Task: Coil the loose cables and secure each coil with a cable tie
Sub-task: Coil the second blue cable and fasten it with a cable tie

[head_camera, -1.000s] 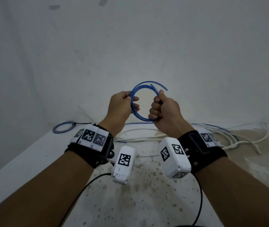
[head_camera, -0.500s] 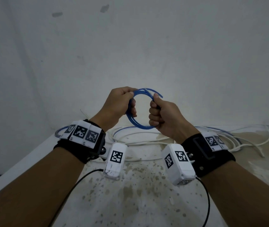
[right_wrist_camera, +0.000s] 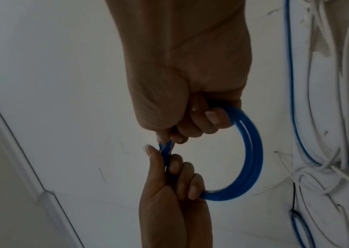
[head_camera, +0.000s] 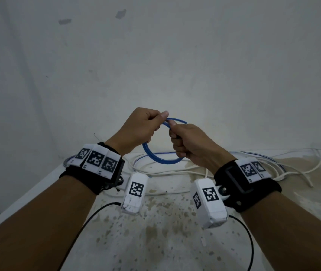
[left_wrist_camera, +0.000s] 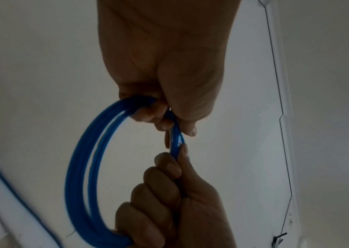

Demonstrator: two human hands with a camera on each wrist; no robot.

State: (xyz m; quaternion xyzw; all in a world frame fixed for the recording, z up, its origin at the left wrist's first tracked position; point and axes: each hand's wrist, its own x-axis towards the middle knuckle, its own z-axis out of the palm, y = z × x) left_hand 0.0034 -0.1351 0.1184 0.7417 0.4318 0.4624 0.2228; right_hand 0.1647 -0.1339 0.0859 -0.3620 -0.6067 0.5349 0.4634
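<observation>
Both hands grip one blue coil (head_camera: 156,159) held up in the air above the table (head_camera: 175,241). The left hand (head_camera: 138,127) curls round the loops at about ten o'clock of the ring, the right hand (head_camera: 191,143) at two o'clock, thumbs nearly meeting at twelve over the loose end. Loose white cables (head_camera: 292,167) lie on the table at two o'clock beyond. No tie is visible on the held coil; binding looks next

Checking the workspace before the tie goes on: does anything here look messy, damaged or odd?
Nothing looks damaged. Both hands, left hand and right hand, grip the blue coil, whose free end sticks out untucked. Behind it, white cables lie tangled and uncoiled on the stained table.
</observation>
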